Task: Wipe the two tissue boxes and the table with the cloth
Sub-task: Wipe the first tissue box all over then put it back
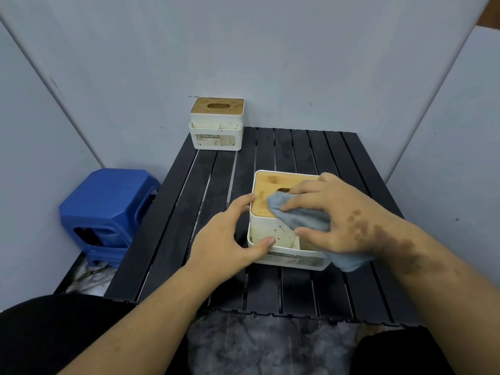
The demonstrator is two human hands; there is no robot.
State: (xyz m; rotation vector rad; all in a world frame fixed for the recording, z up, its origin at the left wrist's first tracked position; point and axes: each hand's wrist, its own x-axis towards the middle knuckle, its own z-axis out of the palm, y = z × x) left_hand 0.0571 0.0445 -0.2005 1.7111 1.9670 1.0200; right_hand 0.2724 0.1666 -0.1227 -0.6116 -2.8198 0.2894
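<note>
A white tissue box with a wooden lid (266,190) stands near the middle of the black slatted table (205,190); its front wall is speckled with brown spots. My right hand (332,212) grips a grey-blue cloth (305,216) and presses it on the lid's near edge; the cloth hangs down over the box's front right. My left hand (230,236) holds the box's left side, thumb on the front rim, fingers at the lid's corner. A second, spotted tissue box (216,123) sits at the table's far left corner.
A blue plastic stool (108,209) stands on the floor left of the table. Grey walls close in behind and on both sides. The table's near edge lies just above my lap.
</note>
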